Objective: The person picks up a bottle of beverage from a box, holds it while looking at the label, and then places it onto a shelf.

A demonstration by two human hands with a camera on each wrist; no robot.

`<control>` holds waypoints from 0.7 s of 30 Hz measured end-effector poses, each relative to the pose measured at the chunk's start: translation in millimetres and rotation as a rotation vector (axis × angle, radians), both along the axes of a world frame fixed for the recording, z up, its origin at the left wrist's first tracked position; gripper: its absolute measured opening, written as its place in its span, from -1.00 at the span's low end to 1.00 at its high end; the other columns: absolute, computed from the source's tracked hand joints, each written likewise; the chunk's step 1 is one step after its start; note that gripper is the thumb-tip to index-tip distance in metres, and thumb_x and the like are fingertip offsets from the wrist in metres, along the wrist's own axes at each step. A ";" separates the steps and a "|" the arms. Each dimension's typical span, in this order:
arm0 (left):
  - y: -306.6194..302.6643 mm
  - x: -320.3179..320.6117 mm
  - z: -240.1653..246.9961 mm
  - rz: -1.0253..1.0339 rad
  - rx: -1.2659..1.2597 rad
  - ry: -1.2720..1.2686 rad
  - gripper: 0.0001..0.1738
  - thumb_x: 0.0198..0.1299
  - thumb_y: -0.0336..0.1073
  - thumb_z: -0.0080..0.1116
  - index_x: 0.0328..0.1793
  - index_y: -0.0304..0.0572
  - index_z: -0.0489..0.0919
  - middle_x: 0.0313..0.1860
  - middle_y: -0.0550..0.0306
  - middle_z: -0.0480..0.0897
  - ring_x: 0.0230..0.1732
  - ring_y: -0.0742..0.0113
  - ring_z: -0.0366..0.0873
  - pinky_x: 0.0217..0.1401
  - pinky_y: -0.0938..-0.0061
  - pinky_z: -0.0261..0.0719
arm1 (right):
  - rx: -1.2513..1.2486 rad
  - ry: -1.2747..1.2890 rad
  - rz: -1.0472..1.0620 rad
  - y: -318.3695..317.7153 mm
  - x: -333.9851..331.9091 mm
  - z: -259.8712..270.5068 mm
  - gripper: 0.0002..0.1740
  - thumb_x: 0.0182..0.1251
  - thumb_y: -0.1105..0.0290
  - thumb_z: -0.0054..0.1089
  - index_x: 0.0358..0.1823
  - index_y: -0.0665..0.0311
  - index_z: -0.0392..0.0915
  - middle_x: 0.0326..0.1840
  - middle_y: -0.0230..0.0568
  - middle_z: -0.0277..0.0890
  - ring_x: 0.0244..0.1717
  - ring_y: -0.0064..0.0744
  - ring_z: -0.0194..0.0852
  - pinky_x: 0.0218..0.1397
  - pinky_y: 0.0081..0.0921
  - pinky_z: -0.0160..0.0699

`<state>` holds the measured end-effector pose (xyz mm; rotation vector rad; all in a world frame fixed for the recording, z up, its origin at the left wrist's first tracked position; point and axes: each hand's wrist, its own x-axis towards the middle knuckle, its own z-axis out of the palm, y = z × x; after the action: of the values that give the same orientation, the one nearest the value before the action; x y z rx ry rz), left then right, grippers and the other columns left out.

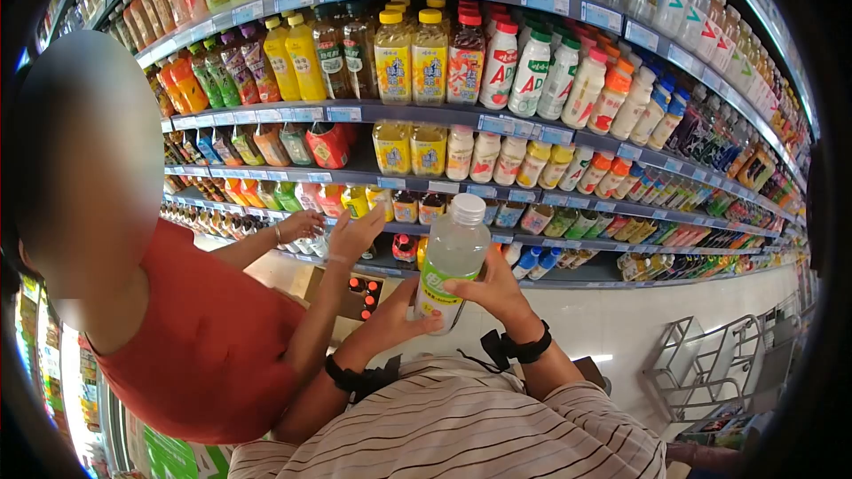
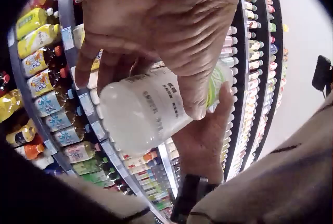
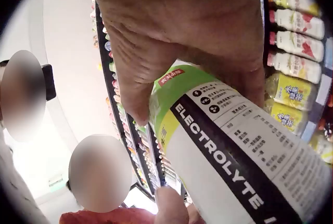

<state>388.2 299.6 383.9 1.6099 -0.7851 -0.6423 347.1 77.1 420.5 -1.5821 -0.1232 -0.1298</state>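
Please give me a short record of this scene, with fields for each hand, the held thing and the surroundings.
left hand: grips the bottle low down
right hand: grips the same bottle at its label
bottle: pale, near upright, white cap on, label reads ELECTROLYTE
behind: shelves full of drink bottles
nearby: person in a red top, hands up at the shelves

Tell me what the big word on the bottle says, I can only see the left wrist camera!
Observer: The right wrist view shows ELECTROLYTE in white letters on a black stripe of the bottle.
Operator: What colour is the lid?
Observer: The cap is white, seen from the head camera.
Operator: Is somebody else there?
Observer: Yes, a person in a red top stands at the left, reaching toward the shelves.
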 end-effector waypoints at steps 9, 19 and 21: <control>77.7 -29.3 -92.0 -0.052 0.351 0.138 -0.25 0.45 0.08 0.21 0.49 -0.40 0.36 0.43 -0.25 0.47 0.46 0.04 0.46 0.49 0.26 0.43 | 0.079 0.043 -0.167 -25.4 -23.8 -7.6 -0.11 0.05 0.34 0.58 0.44 0.29 0.34 0.27 -0.21 0.54 0.30 -0.35 0.49 0.42 -0.30 0.42; 179.8 -58.3 -53.5 -0.215 0.593 0.312 -0.28 0.54 0.21 -0.01 0.52 -0.23 0.44 0.43 -0.07 0.54 0.46 0.15 0.43 0.56 0.34 0.30 | 0.129 -0.024 -0.367 -14.0 -67.9 21.1 -0.01 -0.02 0.01 0.67 0.37 0.41 0.42 0.23 -0.20 0.58 0.24 -0.37 0.52 0.37 -0.33 0.44; 216.7 -68.6 -78.7 -0.154 0.596 0.390 -0.27 0.54 0.22 -0.02 0.52 -0.24 0.45 0.43 -0.07 0.54 0.46 0.14 0.42 0.57 0.31 0.31 | 0.170 -0.068 -0.381 -11.3 -76.3 27.9 0.03 -0.03 -0.10 0.64 0.35 0.43 0.42 0.20 -0.21 0.59 0.21 -0.35 0.56 0.30 -0.36 0.50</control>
<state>319.6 516.3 305.3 1.8725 -0.4451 -1.3494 270.9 65.8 448.4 -1.4172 0.1358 -0.4796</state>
